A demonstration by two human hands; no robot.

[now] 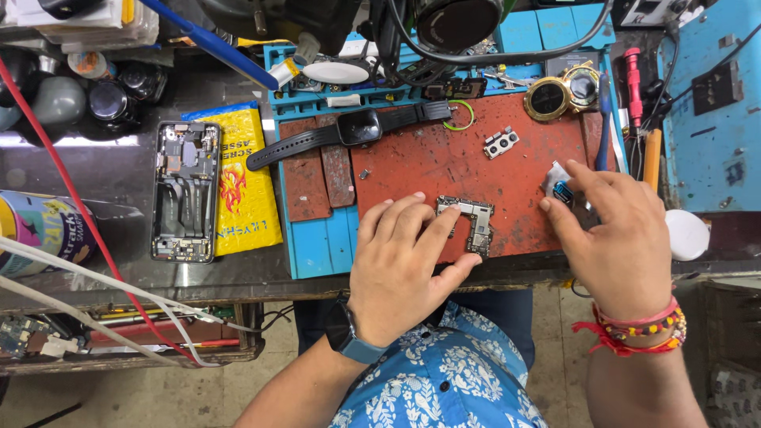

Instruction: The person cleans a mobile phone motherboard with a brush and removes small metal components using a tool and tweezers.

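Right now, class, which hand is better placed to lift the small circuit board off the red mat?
The left hand: its fingers already rest on the circuit board. The right hand is off to the side, touching a small silver-and-blue part.

One circuit board (pixel 470 220), one smartwatch (pixel 358 128), one opened phone (pixel 185 191).

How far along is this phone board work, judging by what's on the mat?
Done: opened phone lies stripped beside the mat. In hand: left hand pins the circuit board to the red mat; right hand fingers a small blue part. Left: camera bracket loose, nothing refitted.
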